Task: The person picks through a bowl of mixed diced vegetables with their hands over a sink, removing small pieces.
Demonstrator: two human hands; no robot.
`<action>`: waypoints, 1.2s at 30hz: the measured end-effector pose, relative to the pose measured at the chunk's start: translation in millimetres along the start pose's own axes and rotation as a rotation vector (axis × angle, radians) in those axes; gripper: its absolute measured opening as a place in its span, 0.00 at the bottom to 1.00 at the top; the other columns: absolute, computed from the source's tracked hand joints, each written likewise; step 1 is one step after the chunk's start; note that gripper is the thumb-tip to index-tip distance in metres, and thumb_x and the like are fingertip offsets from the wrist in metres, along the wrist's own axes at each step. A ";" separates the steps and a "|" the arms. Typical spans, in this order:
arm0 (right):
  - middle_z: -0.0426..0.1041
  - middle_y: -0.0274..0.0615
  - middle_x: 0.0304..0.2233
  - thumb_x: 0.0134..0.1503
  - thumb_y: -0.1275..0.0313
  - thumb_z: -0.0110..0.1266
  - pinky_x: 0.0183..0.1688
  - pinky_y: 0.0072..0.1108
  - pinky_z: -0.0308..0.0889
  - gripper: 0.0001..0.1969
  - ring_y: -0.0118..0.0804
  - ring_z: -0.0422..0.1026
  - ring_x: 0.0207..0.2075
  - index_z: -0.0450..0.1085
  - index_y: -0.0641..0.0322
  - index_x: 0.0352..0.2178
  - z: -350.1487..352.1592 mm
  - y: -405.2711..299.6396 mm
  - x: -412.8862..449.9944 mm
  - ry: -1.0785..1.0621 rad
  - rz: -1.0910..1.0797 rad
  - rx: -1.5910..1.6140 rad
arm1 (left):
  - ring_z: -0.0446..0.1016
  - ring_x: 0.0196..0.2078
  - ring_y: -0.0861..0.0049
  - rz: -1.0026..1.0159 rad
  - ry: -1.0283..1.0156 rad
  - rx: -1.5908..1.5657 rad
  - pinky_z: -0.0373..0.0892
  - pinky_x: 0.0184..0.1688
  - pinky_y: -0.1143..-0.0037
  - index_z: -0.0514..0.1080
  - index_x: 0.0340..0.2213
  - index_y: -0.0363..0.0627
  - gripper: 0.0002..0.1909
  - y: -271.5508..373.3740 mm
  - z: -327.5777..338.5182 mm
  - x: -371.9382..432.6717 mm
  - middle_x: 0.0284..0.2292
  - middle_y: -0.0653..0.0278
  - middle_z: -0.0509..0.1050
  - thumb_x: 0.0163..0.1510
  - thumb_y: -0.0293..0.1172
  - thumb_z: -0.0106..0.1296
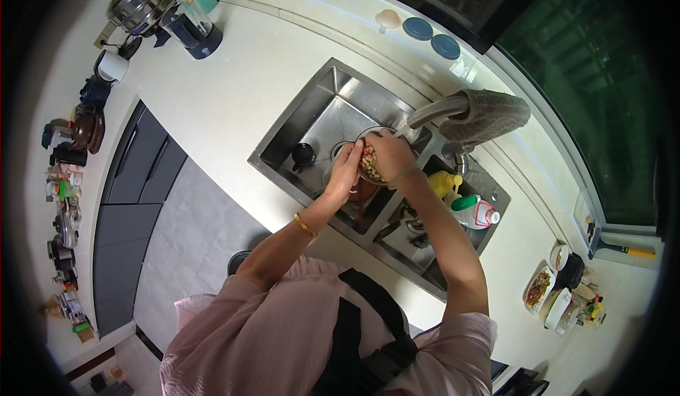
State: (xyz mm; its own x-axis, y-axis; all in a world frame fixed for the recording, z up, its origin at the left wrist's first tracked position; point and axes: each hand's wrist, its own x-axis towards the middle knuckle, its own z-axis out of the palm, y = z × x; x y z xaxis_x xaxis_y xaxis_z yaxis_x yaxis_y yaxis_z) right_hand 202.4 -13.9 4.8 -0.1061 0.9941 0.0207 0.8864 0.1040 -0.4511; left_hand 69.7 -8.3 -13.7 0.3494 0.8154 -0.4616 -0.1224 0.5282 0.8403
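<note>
Over the large basin of a stainless steel sink (340, 110), a round bowl holds pinkish and pale green beans or nuts (370, 163). My left hand (346, 170) grips the bowl's left rim, its fingers along the edge. My right hand (390, 154) is at the bowl's right side, with its fingertips inside among the pieces; the exact finger shape is partly hidden. A curved faucet (438, 110) with a grey cloth (486, 115) draped on it ends just above my right hand. Beneath the bowl, a reddish-brown vessel (363, 191) shows in part. A small black object (303, 154) lies in the basin.
The smaller basin at right holds a yellow bottle (443, 183) and a white bottle with a green part (473, 211). Two blue round lids (417, 28) lie on the ledge behind. A kettle-like appliance (199, 40) stands back left; dishes of food (538, 288) stand at right.
</note>
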 end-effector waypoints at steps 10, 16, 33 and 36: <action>0.65 0.49 0.32 0.44 0.74 0.48 0.36 0.32 0.63 0.11 0.51 0.67 0.33 0.65 0.59 0.32 -5.3 -13.7 -9.0 0.067 -0.057 -0.117 | 0.54 0.15 0.91 0.043 -0.013 0.054 0.48 0.14 0.88 0.61 0.27 0.48 0.17 1.7 -0.8 1.0 0.19 0.74 0.60 0.54 0.50 0.38; 0.64 0.50 0.32 0.40 0.75 0.53 0.37 0.33 0.63 0.14 0.52 0.67 0.33 0.64 0.60 0.33 -29.8 -18.7 -4.0 -0.031 -0.007 0.090 | 0.51 0.11 0.90 0.001 0.020 -0.026 0.46 0.12 0.86 0.61 0.26 0.47 0.18 -3.6 -6.6 1.5 0.15 0.75 0.58 0.54 0.50 0.39; 0.66 0.50 0.31 0.47 0.70 0.46 0.37 0.31 0.64 0.10 0.49 0.68 0.34 0.65 0.59 0.33 -31.3 -17.5 0.5 -0.015 -0.127 0.164 | 0.52 0.13 0.90 -0.016 0.018 -0.044 0.47 0.14 0.87 0.61 0.26 0.49 0.17 2.7 -13.1 0.4 0.16 0.75 0.58 0.54 0.50 0.38; 0.66 0.51 0.31 0.47 0.69 0.46 0.38 0.32 0.63 0.11 0.50 0.68 0.34 0.65 0.59 0.34 -27.2 -20.0 -3.5 0.064 -0.178 0.132 | 0.51 0.12 0.91 -0.007 0.027 -0.093 0.46 0.12 0.87 0.61 0.27 0.48 0.16 4.4 -9.7 -0.1 0.16 0.75 0.58 0.54 0.49 0.39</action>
State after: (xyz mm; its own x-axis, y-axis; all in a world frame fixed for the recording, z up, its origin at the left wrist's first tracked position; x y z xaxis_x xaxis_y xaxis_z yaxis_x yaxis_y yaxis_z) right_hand 197.4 -18.6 38.1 -0.2226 0.9609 0.1647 0.7890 0.2768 -0.5485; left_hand 60.1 -3.8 -12.7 0.3259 0.8171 -0.4755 -0.2064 0.5523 0.8077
